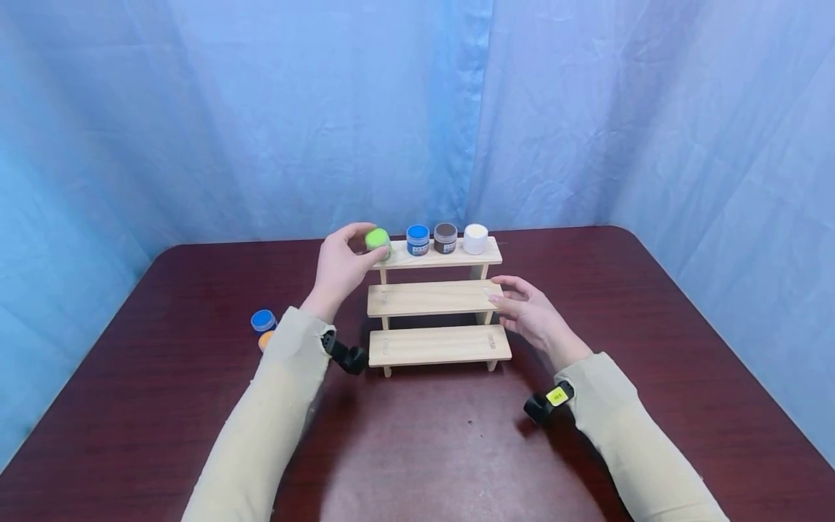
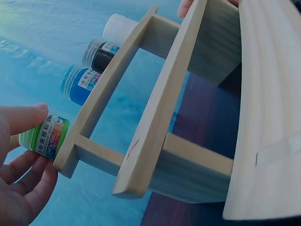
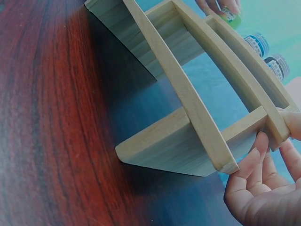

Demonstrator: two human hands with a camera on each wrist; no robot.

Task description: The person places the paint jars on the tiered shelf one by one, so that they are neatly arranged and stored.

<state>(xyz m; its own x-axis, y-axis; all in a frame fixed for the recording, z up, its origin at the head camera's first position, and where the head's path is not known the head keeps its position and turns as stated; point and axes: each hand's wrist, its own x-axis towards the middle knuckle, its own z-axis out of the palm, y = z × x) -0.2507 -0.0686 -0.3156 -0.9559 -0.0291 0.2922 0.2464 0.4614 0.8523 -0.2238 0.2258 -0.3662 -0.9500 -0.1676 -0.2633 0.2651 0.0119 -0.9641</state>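
The left hand (image 1: 339, 259) is pinching a green jar (image 1: 377, 238) between thumb and fingers, holding it upright at the left end of the top shelf (image 1: 399, 258) of a wooden stand (image 1: 440, 348); I cannot tell whether the jar's base is resting fully on the wood. Farther along that shelf, toward its right corner, a blue jar (image 1: 418, 241), a dark brown jar (image 1: 446, 238) and a white jar (image 1: 475, 239) are standing upright in that order, the brown one just beside the blue. The right hand (image 1: 536, 317) is gripping the right end of the middle shelf (image 1: 433, 299), its thumb lying over the wood and other fingers reaching below the edge. Between the stand and the left edge of the table (image 1: 424, 449), a blue-lidded jar (image 1: 264, 320) and an orange-lidded jar (image 1: 265, 340) are sitting close together, the left sleeve (image 1: 274, 399) partly hiding the orange one. A pale blue curtain (image 1: 326, 109) is hanging behind the table's back edge
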